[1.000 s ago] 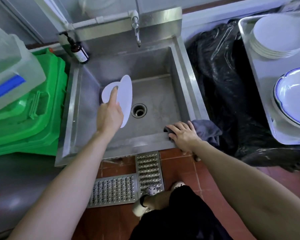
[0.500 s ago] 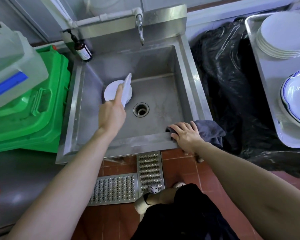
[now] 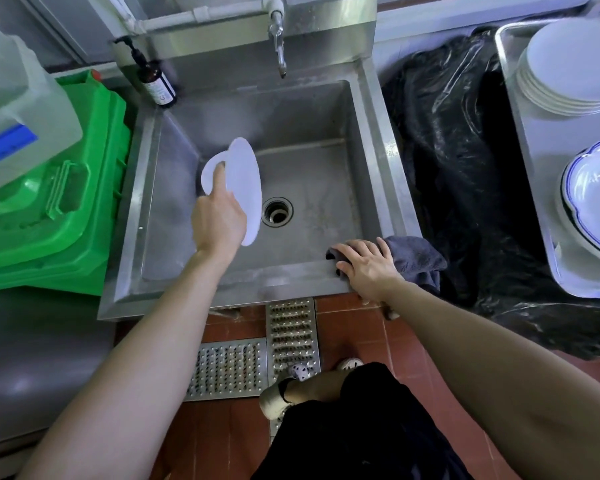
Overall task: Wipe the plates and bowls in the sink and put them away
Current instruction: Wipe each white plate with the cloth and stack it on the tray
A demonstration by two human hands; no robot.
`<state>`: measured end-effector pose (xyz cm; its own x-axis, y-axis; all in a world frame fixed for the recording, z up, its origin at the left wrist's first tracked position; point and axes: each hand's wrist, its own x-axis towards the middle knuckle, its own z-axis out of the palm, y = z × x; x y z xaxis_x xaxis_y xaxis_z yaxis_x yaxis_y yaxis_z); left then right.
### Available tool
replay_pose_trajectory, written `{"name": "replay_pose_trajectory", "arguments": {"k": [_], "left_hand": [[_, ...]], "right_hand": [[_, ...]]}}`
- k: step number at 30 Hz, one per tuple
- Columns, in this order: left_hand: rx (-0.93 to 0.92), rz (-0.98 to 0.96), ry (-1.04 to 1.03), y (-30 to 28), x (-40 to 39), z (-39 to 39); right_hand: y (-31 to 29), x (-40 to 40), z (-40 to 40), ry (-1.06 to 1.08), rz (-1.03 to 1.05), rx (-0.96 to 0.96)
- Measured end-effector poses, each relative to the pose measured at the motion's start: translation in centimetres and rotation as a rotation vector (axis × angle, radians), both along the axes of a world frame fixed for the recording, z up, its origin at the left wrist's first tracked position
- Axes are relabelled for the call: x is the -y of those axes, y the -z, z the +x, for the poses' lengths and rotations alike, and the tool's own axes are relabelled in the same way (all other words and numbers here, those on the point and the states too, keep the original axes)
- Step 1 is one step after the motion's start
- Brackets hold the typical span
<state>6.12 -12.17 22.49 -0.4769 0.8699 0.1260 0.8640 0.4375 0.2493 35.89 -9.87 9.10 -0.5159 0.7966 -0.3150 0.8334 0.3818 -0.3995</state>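
Our left hand (image 3: 219, 220) is reached out far over the basin on a nearly straight bare arm, back of the hand up, fingers closed on a white plate (image 3: 245, 188) held on edge with the forefinger laid straight along its face. Our right hand (image 3: 368, 265) lies palm down on a grey cloth (image 3: 416, 261) at the near right corner of the sink rim, fingers spread and pointing left, the bare forearm running back to the near right. One knee and both feet show below, between the arms.
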Motion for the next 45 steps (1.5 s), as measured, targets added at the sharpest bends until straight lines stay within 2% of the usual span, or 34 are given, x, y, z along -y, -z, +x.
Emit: {"name": "replay_pose_trajectory", "arguments": {"k": [2, 5, 7, 11, 15, 18, 22, 26, 30, 34, 36, 37, 39, 40, 41, 43, 45], "left_hand": [[0.017, 0.021, 0.031, 0.5, 0.2, 0.0], [0.122, 0.054, -0.036, 0.7, 0.5, -0.2], [0.109, 0.068, -0.038, 0.6, 0.9, 0.1], [0.194, 0.076, -0.084, 0.5, 1.7, -0.1], [0.501, 0.154, -0.363, 1.6, 2.1, -2.8], [0.668, 0.122, -0.479, 2.1, 2.6, -3.9], [0.706, 0.056, -0.470, 1.7, 2.7, -3.6], [0.799, 0.078, -0.410, 0.3, 2.8, -2.6], [0.887, 0.216, -0.414, 0.9, 4.1, -1.3], [1.028, 0.340, -0.447, 1.9, 5.3, 0.6], [1.107, 0.390, -0.473, 2.3, 5.2, 1.0], [1.127, 0.414, -0.484, 2.5, 5.0, 1.2], [1.116, 0.440, -0.482, 2.3, 4.7, 1.9], [1.096, 0.439, -0.481, 2.3, 4.6, 2.2], [1.065, 0.427, -0.487, 2.2, 4.5, 2.5], [1.008, 0.414, -0.501, 1.6, 4.6, 2.8], [0.992, 0.434, -0.503, 1.2, 4.5, 2.5]], "right_hand": [[0.1, 0.0, 0.1, 0.001, 0.006, -0.007], [0.1, -0.1, 0.1, -0.005, 0.008, -0.002], [0.0, -0.1, 0.1, -0.008, 0.011, 0.006], [-0.5, -0.3, 0.0, 0.009, -0.034, 0.008], [-2.8, -0.5, 0.4, 0.069, -0.138, -0.078], [-3.9, -0.7, 1.8, 0.010, -0.060, -0.093], [-4.5, -0.4, 2.4, -0.096, -0.015, -0.004], [-5.2, -1.1, 1.7, 0.065, 0.013, -0.218], [-7.6, -2.9, 0.6, 0.258, 0.029, -0.223], [-11.2, -4.8, 0.2, 0.449, 0.037, -0.348], [-13.1, -5.8, -0.5, 0.673, -0.069, -0.467], [-13.6, -6.6, -0.7, 0.807, -0.190, -0.577], [-14.4, -7.4, -1.2, 0.987, -0.590, -0.803], [-14.1, -7.6, -1.5, 0.988, -0.692, -0.829], [-13.7, -7.6, -1.9, 0.967, -0.714, -0.813], [-14.2, -7.4, -2.9, 0.936, -0.612, -0.773], [-15.7, -7.5, -4.1, 0.933, -0.574, -0.841]]}}
